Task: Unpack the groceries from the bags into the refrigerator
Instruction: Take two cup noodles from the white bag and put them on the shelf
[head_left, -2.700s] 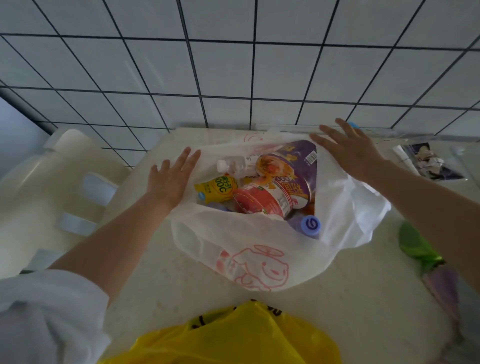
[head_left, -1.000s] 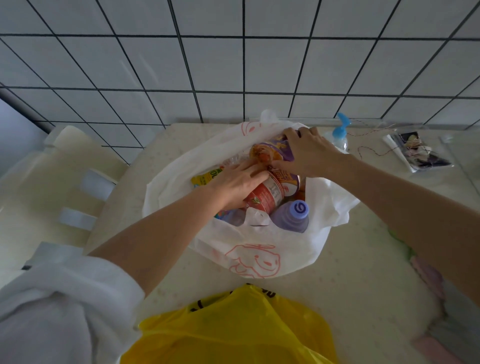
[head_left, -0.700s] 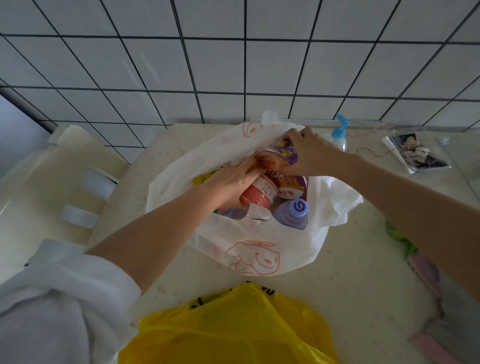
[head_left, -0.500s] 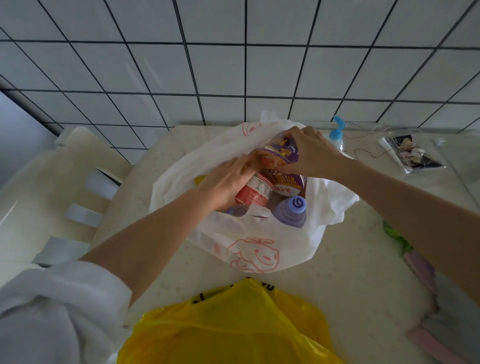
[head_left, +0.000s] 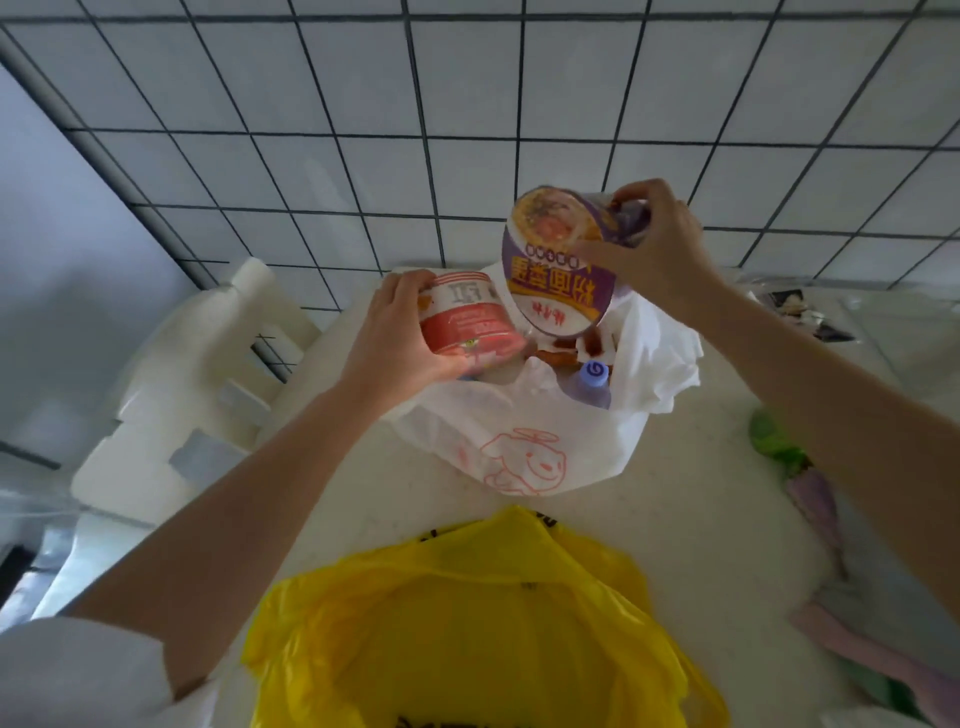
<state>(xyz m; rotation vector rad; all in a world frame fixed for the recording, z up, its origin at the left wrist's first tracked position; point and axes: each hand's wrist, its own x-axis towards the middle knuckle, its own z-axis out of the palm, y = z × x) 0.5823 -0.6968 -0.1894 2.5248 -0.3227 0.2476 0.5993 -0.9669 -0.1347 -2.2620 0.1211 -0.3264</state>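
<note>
Purple noodle bowl (head_left: 558, 270) (light, thin-walled) sits gripped in the right hand (head_left: 657, 249); the left hand (head_left: 400, 338) grips the red cup (head_left: 467, 325). Hold both by their sides, gently.

We read a white "G" on the purple bottle cap (head_left: 595, 370); upside-down Chinese chars on the purple cup (head_left: 556, 280) stay illegible.

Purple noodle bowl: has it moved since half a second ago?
Yes. The right hand has lifted the purple noodle bowl up out of the white bag, toward the tiled wall.
</note>
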